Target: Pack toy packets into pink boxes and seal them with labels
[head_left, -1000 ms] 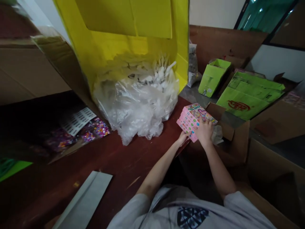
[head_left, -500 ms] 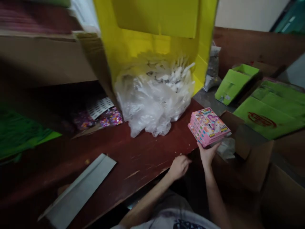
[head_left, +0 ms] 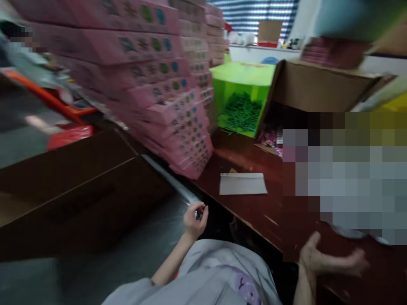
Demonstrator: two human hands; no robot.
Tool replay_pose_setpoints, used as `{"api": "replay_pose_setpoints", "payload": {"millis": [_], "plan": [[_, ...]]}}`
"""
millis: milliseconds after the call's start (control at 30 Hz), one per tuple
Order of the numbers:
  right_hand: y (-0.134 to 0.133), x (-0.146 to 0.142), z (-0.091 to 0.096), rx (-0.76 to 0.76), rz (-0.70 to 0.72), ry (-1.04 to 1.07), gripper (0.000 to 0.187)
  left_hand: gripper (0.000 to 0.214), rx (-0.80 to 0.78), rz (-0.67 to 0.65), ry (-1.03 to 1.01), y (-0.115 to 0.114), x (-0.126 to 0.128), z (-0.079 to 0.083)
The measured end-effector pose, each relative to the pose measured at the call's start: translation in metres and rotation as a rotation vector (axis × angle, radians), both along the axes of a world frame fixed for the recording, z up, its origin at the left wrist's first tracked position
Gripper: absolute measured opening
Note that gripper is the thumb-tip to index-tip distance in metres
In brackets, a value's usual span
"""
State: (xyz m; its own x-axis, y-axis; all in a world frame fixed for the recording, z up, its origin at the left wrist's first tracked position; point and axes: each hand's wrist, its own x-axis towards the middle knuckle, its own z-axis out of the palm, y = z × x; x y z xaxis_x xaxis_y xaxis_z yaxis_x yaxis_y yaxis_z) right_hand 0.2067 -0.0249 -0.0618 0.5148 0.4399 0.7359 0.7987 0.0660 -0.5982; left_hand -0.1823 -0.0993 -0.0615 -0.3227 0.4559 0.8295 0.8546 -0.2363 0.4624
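Observation:
My left hand (head_left: pixel 194 217) hangs over the gap beside the dark red table (head_left: pixel 254 207), fingers curled in a pinch around something small and dark that I cannot make out. At the table's front edge lies my right hand (head_left: pixel 330 259), blurred, fingers stretched out, nothing in it. A tall leaning stack of pink boxes (head_left: pixel 171 101) rises just beyond my left hand. A flat white card (head_left: pixel 243 183) rests on the table between the stack and my right hand.
A large open brown carton (head_left: pixel 79 199) stands at the left on the grey floor. Behind the stack sits a green box (head_left: pixel 241 84) with green pieces inside, beside a brown carton (head_left: pixel 318 91). A person (head_left: pixel 28 63) is at the far left.
The view has swung left from the yellow box and plastic bag to the pink stack. The pink box held by my right hand is gone from it; that hand is now open.

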Motion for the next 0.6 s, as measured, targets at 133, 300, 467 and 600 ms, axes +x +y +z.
{"api": "replay_pose_setpoints", "payload": {"millis": [133,300,467,600], "plan": [[0.027,-0.073,0.03,0.164,0.171,-0.313,0.091,0.025,0.252,0.185,-0.145,0.018,-0.024,0.015],[0.032,-0.081,0.054,0.202,0.185,-0.358,0.08,0.035,0.334,0.035,-0.169,0.037,-0.012,0.011],[-0.002,-0.017,0.043,0.184,-0.057,-0.168,0.076,0.039,0.111,-0.449,-0.238,0.072,0.052,-0.013],[-0.063,0.102,0.018,0.185,-0.505,0.104,0.082,0.034,0.009,-0.891,-0.193,0.11,0.129,-0.023]]}}
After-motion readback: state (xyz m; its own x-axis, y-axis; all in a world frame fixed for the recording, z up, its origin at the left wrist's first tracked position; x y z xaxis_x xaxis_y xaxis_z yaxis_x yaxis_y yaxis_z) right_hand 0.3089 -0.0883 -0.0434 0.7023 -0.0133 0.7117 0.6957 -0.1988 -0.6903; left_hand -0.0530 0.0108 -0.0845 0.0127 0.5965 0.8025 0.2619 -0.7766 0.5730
